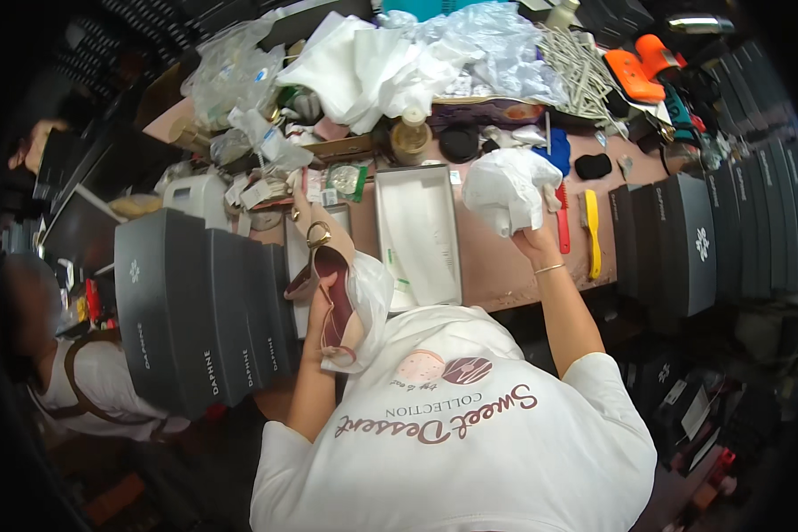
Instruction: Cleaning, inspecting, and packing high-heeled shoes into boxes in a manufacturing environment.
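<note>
My left hand [325, 297] grips a beige pointed shoe [338, 240] with a gold buckle and a maroon inside, close to my body on the left. White wrapping [375, 285] hangs along the shoe's right side. My right hand [535, 246], farther forward on the right, has its fingers closed on a crumpled wad of white tissue paper [502, 188]; the paper hides part of the fingers. On the table between my hands lies an open grey shoebox [430, 222] with a white inside.
Stacked dark shoeboxes stand at the left [173, 301] and right [673, 239]. A yellow brush [592, 232] and a red brush [563, 222] lie right of my right hand. Plastic bags [496, 49], a jar [410, 140] and an orange tool [634, 75] crowd the back. Another person [106, 381] sits at the left.
</note>
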`<state>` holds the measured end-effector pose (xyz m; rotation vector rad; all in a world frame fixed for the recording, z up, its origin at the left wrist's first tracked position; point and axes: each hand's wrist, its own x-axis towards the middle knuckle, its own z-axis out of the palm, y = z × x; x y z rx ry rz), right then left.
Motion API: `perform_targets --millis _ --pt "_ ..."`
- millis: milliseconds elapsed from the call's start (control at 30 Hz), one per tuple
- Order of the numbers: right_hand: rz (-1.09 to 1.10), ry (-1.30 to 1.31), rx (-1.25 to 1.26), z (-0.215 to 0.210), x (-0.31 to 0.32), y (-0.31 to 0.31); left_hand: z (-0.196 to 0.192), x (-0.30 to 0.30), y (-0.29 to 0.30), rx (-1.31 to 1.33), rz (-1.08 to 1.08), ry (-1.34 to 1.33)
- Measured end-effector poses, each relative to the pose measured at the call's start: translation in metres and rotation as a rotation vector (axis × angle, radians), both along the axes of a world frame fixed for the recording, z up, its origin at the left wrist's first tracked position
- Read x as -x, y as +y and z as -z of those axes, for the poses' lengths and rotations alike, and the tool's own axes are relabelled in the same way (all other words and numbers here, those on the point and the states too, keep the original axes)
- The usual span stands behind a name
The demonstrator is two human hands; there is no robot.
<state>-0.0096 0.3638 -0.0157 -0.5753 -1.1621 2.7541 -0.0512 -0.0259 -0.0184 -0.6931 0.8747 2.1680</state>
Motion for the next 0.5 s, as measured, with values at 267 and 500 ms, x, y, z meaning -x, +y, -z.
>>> perform_targets --millis 267,500 --pt "0.224 0.085 0.41 0.036 -0.141 -0.009 -0.004 0.007 0.075 -0.079 0.324 -0.005" --pt "0.145 -0.422 0.048 0.099 -0.304 0.058 0.014 -0.008 0.107 0.043 0.486 0.051"
